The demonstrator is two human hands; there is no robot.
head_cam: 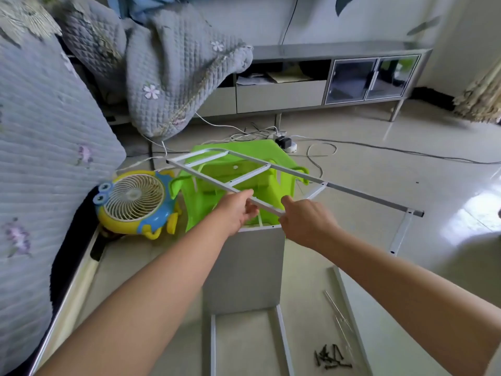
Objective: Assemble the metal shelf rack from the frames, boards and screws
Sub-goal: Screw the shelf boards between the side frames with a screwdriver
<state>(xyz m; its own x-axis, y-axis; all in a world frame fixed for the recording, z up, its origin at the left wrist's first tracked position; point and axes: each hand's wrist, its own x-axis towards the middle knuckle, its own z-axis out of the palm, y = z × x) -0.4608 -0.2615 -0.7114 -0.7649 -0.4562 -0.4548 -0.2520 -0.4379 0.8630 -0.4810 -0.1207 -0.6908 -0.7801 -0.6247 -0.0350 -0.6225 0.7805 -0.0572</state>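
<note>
A green plastic stool (217,194) lies tipped at centre. At its nine o'clock sits a yellow-and-blue cartoon fan (135,199). Grey quilted bedding (54,131) fills ten o'clock; a grey cabinet (339,74) stands at one o'clock.

both hands on white metal frame (244,173), held tilted above grey board (244,270): left hand (238,210) gripping near rail, right hand (303,218) pinching same rail just beside. black screws (332,358) piled right of board. green stool (230,185) behind board.
</note>
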